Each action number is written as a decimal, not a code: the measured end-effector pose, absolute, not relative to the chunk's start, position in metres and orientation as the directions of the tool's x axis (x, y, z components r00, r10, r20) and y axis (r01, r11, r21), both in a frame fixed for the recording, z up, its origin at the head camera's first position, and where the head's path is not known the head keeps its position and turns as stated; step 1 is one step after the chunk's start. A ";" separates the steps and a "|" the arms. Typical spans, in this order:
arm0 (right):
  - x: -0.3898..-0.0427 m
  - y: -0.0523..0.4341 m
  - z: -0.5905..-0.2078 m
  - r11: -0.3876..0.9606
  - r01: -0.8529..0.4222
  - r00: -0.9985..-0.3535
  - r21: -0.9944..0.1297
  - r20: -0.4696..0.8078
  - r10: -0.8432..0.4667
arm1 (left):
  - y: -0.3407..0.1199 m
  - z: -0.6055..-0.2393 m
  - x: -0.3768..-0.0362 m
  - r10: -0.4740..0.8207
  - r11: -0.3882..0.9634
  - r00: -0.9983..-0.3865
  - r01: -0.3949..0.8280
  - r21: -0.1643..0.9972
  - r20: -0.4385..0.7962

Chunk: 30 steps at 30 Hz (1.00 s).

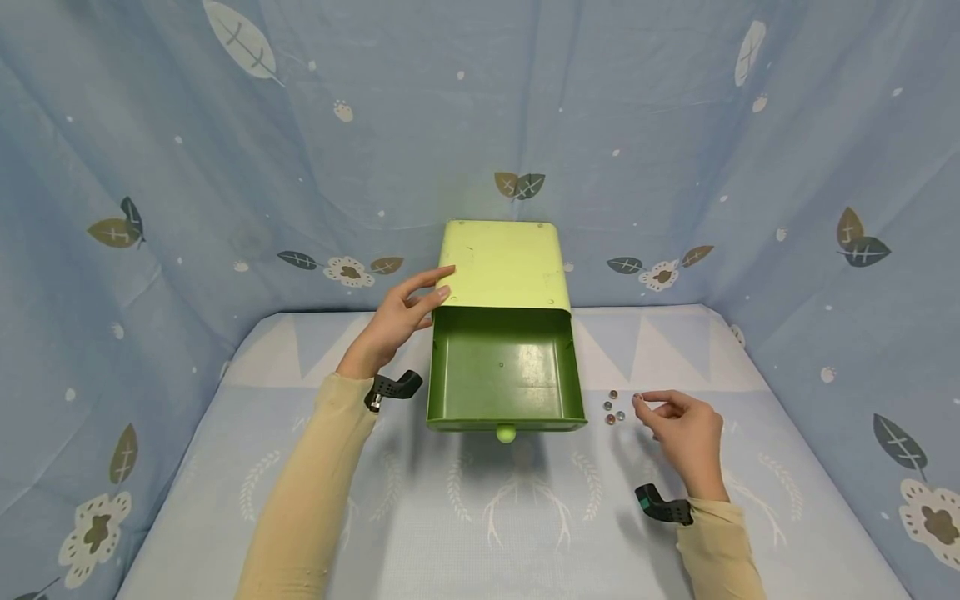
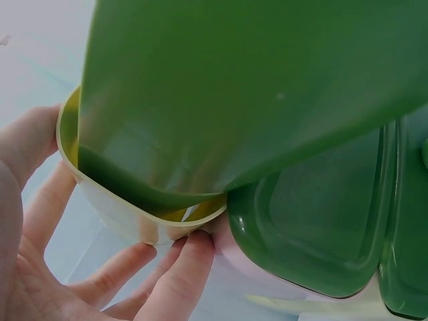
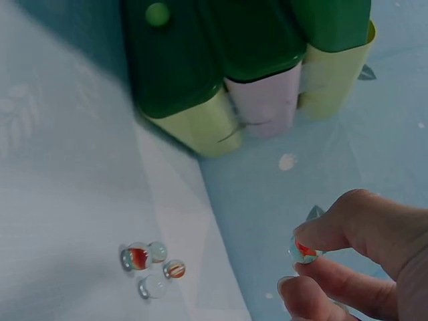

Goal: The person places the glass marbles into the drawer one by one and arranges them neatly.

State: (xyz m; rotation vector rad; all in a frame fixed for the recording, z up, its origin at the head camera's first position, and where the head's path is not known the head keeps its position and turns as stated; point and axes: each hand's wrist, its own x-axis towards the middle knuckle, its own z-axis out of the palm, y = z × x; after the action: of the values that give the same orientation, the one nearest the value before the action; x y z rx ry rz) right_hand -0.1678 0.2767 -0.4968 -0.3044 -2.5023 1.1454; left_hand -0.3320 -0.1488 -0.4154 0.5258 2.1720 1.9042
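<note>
A light green box (image 1: 501, 265) stands at the back of the table with its dark green drawer (image 1: 504, 423) pulled out toward me, a round knob (image 1: 506, 434) on its front. My left hand (image 1: 401, 312) rests against the box's left front corner with straight fingers; the left wrist view shows the fingers (image 2: 174, 267) touching the pale casing (image 2: 134, 221) under the drawer (image 2: 254, 100). My right hand (image 1: 678, 421) hovers right of the drawer and pinches one glass marble (image 3: 304, 251) between thumb and fingertips. Several more marbles (image 1: 612, 408) lie in a cluster (image 3: 150, 264) on the cloth.
A pale blue patterned cloth (image 1: 480, 517) covers the table, and a blue leaf-print cloth (image 1: 225, 167) walls it on three sides. The right wrist view shows more drawer fronts (image 3: 254, 40) stacked in pale green and pink casings.
</note>
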 end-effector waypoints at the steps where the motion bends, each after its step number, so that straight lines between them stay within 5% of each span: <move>1: -0.167 0.276 -0.495 0.643 0.036 -0.908 -0.765 0.244 0.341 | -0.149 -0.415 -0.332 0.396 0.104 -0.915 0.130 0.986 0.079; 30: -0.161 0.259 -0.450 0.616 -0.110 -0.918 -0.780 0.317 0.239 | -0.150 -0.416 -0.333 0.397 0.103 -0.914 0.132 0.986 0.081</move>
State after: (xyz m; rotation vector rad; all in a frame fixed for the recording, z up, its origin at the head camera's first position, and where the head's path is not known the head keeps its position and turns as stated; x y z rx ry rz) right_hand -0.1613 0.2590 -0.4495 -0.1029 -2.4507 1.2216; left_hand -0.3329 -0.1496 -0.4158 0.5314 2.1703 1.9041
